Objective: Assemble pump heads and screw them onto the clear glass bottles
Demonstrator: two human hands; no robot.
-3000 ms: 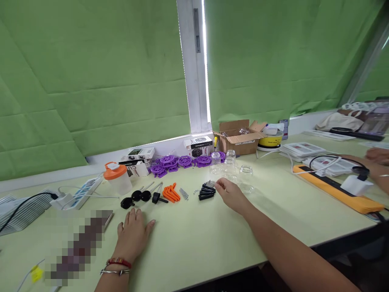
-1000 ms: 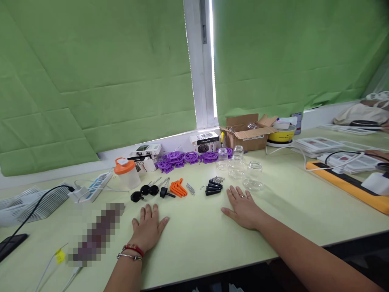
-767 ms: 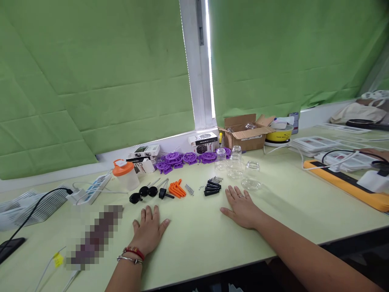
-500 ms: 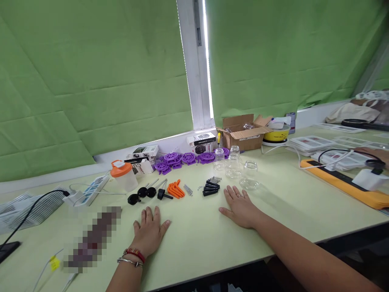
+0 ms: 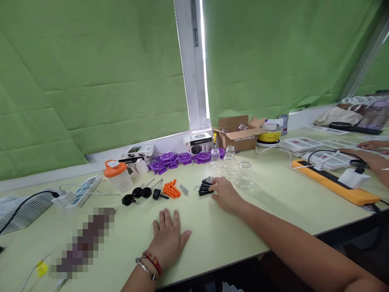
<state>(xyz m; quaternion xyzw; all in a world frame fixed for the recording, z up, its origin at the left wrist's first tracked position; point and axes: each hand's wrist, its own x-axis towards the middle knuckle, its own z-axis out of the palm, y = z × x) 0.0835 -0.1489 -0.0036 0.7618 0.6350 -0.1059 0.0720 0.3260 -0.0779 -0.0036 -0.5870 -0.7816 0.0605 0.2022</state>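
The left hand [image 5: 170, 237] lies flat on the bench [image 5: 273, 211], palm down and fingers spread, holding nothing. It sits close to the near edge, and a band of bare top separates it from the parts row beyond.

The right hand [image 5: 224, 194] reaches farther out, its fingers curled down onto the right end of the black pegs [image 5: 203, 190]. It touches them, but I cannot tell whether it pinches one. The metal springs [image 5: 209, 179] lie just behind the pegs.

The clear glass jars [image 5: 243, 178] stand just right of that hand, close to the knuckles. To the left of the pegs the row runs on in this order:
- small nails [image 5: 184, 189]
- orange hooks [image 5: 170, 190]
- black knobs [image 5: 136, 195]
- an orange-lidded cup [image 5: 116, 176]
- a white power strip [image 5: 82, 190]

Purple wheels [image 5: 178, 159] line the far wall edge, with a cardboard box [image 5: 238, 136] and a yellow bowl [image 5: 269, 136] to their right.

Between the two hands the bench is bare down to its near edge, which rises toward the right. Right of the forearm there is a wide bare stretch up to the orange strip [image 5: 334, 185]. Another person's hand [image 5: 372, 157] rests beyond that strip.
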